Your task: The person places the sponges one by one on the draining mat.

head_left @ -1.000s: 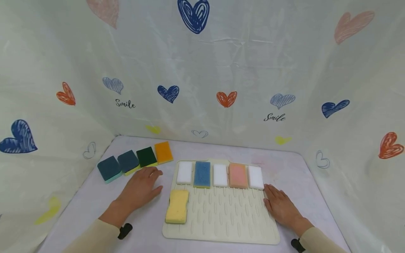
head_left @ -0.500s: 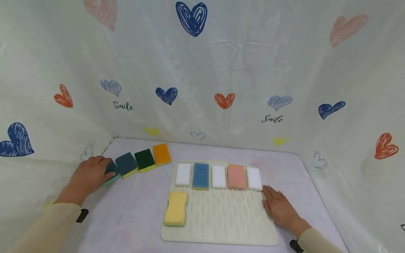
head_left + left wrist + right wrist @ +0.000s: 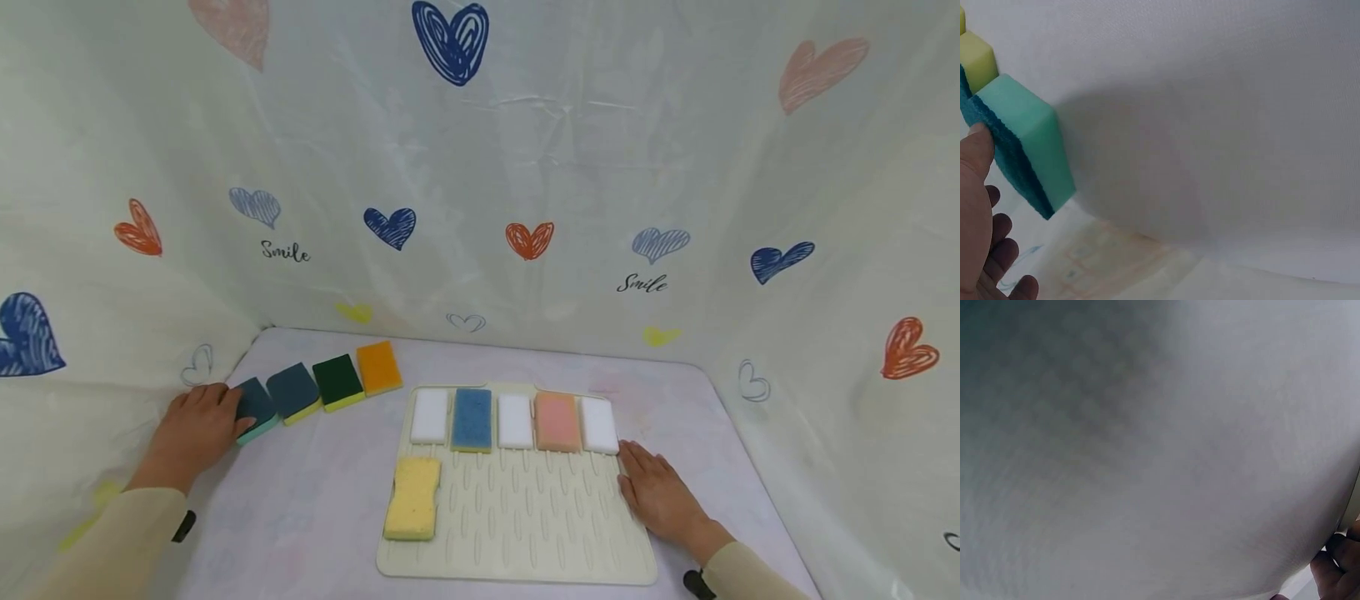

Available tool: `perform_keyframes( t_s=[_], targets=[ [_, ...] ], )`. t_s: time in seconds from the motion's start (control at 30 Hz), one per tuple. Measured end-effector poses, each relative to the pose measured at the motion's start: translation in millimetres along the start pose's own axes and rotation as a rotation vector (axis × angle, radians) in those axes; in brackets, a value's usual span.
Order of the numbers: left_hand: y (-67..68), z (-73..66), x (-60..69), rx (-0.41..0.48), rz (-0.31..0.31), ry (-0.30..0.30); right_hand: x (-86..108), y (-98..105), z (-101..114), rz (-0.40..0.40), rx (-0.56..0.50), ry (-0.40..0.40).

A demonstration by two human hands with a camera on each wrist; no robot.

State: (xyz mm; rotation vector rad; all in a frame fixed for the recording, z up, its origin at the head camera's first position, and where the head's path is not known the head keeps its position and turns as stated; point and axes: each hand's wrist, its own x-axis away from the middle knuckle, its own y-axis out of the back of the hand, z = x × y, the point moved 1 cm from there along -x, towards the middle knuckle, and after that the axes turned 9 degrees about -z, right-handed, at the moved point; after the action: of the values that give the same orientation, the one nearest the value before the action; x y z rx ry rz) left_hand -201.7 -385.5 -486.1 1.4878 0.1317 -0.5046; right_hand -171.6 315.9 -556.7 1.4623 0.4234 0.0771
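My left hand (image 3: 193,429) is at the left end of a row of sponges, against the teal sponge with a dark scouring side (image 3: 256,405). In the left wrist view the thumb touches that sponge's scouring face (image 3: 1013,156), while the other fingers hang apart from it. My right hand (image 3: 660,493) rests beside the right edge of a cream ribbed mat (image 3: 547,525), fingertips near the end white sponge (image 3: 599,425). Also on the mat are a white sponge (image 3: 429,416), a blue one (image 3: 472,420), another white one (image 3: 514,421), a pink one (image 3: 557,422) and a yellow one (image 3: 412,498).
Right of the teal sponge lie a dark blue sponge (image 3: 293,392), a dark green sponge (image 3: 338,381) and an orange sponge (image 3: 379,367). A white curtain (image 3: 570,150) printed with hearts surrounds the back and sides of the table (image 3: 315,508).
My left hand has moved left from beside the dark green sponge to the teal one, covered it, then shifted slightly left off its top. The right hand stays by the mat.
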Motion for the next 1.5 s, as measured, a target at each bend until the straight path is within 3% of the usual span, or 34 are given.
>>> perform_keyframes(
  t_s=[0.2, 0.4, 0.67, 0.77, 1.0, 1.23, 1.5],
  targets=[
    [-5.6, 2.7, 2.1, 0.017, -0.006, 0.046, 0.0, -1.2, -0.7, -0.006, 0.024, 0.002],
    [-8.2, 2.1, 3.2, 0.037, -0.032, 0.046, 0.0, 0.6, 0.2, -0.007, 0.020, 0.000],
    [-5.3, -2.1, 1.6, 0.091, 0.067, 0.104, 1.0, 1.9, 1.5, 0.004, 0.006, -0.011],
    [-6.4, -3.0, 3.6, 0.094, 0.072, 0.115, 1.3, 1.7, 0.8, 0.001, 0.002, -0.011],
    [-10.5, -5.1, 13.4, 0.027, -0.056, 0.070, 0.8, 0.8, -0.2, -0.010, 0.001, -0.003],
    [-4.4, -5.2, 18.2, -0.007, -0.181, 0.009, 0.7, 0.8, 0.6, -0.014, 0.004, 0.001],
    [7.0, -12.7, 11.8, 0.014, -0.228, -0.030, 0.8, -0.7, 0.0, -0.006, -0.005, -0.005]
  ],
)
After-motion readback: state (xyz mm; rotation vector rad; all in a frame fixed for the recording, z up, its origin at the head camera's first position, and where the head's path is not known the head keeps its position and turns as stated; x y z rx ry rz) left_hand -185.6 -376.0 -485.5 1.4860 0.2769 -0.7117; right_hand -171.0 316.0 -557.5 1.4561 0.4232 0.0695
